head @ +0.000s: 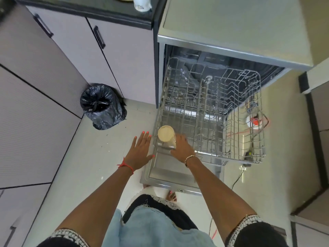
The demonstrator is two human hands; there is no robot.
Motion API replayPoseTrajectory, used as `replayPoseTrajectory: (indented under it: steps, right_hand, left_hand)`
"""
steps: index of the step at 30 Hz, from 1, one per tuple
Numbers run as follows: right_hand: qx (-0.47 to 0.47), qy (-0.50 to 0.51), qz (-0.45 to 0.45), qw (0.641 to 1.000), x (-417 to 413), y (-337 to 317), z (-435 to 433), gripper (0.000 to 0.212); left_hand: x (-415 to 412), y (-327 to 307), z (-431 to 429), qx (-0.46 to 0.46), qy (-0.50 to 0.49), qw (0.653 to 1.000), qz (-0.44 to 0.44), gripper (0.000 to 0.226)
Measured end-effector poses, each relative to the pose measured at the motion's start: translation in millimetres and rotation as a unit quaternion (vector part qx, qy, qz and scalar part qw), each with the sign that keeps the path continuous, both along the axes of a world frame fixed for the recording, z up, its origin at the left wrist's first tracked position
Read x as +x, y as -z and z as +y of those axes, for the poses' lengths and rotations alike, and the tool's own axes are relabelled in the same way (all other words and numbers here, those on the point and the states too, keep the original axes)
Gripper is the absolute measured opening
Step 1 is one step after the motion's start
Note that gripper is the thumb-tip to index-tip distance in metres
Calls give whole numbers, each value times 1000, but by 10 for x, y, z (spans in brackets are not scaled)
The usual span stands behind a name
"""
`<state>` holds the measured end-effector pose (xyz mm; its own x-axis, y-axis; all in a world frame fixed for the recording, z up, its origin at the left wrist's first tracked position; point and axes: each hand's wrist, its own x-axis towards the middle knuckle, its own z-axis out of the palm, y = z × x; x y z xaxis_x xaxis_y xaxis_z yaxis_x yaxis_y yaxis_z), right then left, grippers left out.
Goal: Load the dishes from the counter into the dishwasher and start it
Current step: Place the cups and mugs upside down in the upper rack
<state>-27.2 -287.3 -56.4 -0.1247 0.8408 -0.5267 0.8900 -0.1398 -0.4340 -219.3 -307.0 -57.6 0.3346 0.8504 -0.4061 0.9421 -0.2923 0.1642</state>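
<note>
Right now the right hand (182, 147) grips a cup (166, 135), fingers curled round its side, at the lower-left corner of the pulled-out rack (213, 107) near the centre of the frame. The left hand (140, 150) is released, fingers straight and spread, holding nothing, just left of the rack. The dishwasher (231, 38) stands open at upper right, door (170, 168) down. A bin bag (102, 106) sits centre left

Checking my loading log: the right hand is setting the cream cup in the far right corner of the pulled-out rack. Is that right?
Not quite. In the head view the right hand is setting the cream cup in the near left corner of the pulled-out rack, not the far right.
</note>
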Motion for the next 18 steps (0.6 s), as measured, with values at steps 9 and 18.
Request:
replayPoseTrajectory:
  steps: [9, 18]
  right_hand:
    - [51, -120, -19, 991, -485, -452, -86, 64]
    - [110, -167, -24, 980, -1311, -758, 226, 58]
  left_hand:
    - [-404, -379, -347, 33, -47, 998, 10, 69]
    - [-1046, -648, -125, 99, -91, 988, -76, 64]
